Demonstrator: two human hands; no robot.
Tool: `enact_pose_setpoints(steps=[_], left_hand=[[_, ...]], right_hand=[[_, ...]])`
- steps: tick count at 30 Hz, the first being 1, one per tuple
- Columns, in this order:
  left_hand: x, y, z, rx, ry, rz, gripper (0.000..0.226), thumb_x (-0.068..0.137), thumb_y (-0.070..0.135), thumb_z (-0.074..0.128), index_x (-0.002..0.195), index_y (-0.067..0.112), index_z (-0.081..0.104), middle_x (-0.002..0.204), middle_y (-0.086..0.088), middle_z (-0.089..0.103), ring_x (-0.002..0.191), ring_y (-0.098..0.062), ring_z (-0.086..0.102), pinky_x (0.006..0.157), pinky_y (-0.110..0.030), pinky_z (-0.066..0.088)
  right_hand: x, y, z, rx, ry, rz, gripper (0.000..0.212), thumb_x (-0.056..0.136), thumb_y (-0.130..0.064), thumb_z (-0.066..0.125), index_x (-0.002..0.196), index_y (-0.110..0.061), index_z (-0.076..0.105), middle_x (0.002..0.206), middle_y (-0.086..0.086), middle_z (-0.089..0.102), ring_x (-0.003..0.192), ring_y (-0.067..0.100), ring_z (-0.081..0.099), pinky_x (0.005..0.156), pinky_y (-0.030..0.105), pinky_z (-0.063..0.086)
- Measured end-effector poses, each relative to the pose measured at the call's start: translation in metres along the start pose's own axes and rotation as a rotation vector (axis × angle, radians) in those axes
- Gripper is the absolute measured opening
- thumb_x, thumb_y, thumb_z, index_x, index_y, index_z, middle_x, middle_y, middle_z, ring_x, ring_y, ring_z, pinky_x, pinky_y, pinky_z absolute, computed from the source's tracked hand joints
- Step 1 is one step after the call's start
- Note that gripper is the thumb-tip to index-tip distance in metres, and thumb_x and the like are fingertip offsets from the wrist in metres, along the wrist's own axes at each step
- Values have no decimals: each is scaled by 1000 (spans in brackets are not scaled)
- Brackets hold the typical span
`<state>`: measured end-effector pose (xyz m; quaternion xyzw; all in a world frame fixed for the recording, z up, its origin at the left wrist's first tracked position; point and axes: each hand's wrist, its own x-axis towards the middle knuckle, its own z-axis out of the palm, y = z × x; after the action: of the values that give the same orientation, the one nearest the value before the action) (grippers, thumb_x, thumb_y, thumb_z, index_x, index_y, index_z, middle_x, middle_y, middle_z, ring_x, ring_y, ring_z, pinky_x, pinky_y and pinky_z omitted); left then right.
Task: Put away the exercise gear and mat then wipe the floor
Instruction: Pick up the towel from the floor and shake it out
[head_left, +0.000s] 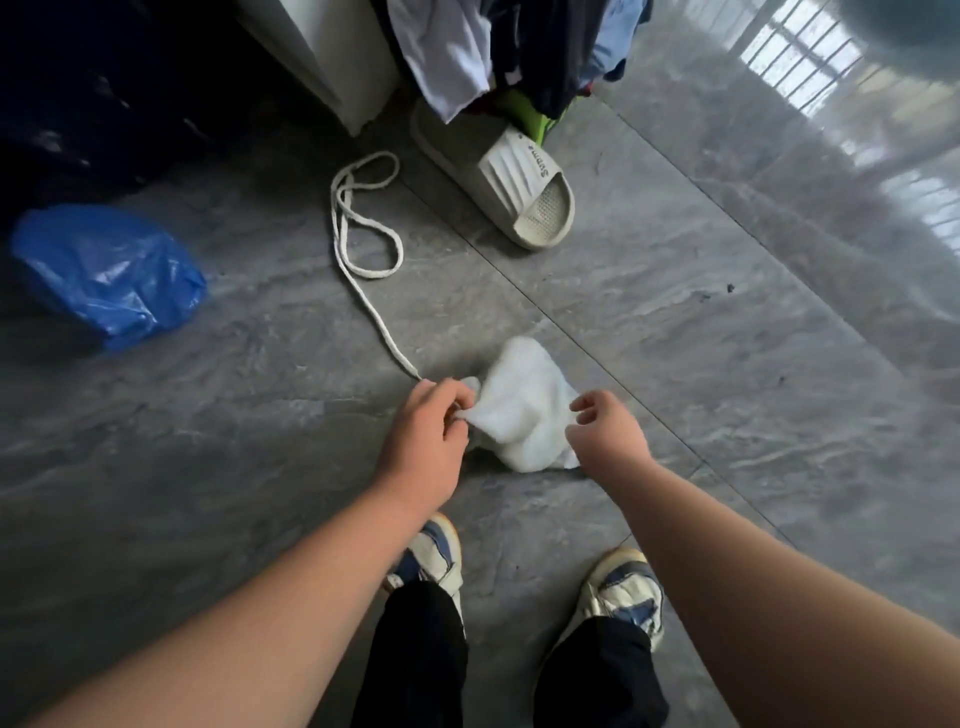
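Observation:
A white cloth (522, 410) lies crumpled on the grey tiled floor (727, 338) just ahead of my feet. My left hand (428, 436) pinches the cloth's left edge between thumb and fingers. My right hand (605, 431) hovers at the cloth's right side with loosely curled fingers, holding nothing. A white cord (358, 244) runs in loops across the floor from the back towards my left hand; its near end stops right by that hand.
A beige slide sandal (511, 179) lies beyond the cloth. Behind it hang clothes (498, 47) over something green, next to a white cabinet (332, 57). A blue plastic bag (106, 273) sits at the left. My sneakers (623, 587) stand below.

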<state>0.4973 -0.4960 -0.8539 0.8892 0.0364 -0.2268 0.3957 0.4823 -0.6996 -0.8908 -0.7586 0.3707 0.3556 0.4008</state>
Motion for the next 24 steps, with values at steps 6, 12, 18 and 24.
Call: enact_pose_setpoints(steps=[6,12,18,24], left_hand=[[-35,83,-58,-275,-68,-21,44,90,-11,46,84,32,49,93,-1,63,82,-22,61,75,-26,53],[-79,201,-146,-435,-135,-33,50,90,-17,43,76,30,53,101,-4,69,97,-14,65,87,-31,54],[-154,381,-274,-577,-237,56,33,93,-19,39,86,11,50,99,-7,65,92,-10,64,80,-30,57],[-236,526,-373,-635,-365,202,37,95,-14,42,84,19,55,93,-5,65,87,-22,59,77,-44,57]], right_hand=[[-88,-31,-17,81,-2,-321,72,84,-10,61,142,-43,34,136,-14,44,117,8,50,80,20,47],[-220,-81,-97,245,33,-383,67,85,-14,64,142,-38,40,139,-11,49,122,4,50,102,37,48],[-393,-144,-225,376,146,-385,73,86,-3,66,146,-32,36,136,-7,49,122,10,50,99,32,47],[-536,-187,-312,385,189,-492,95,79,-8,74,155,-31,20,150,-8,35,132,14,42,108,40,42]])
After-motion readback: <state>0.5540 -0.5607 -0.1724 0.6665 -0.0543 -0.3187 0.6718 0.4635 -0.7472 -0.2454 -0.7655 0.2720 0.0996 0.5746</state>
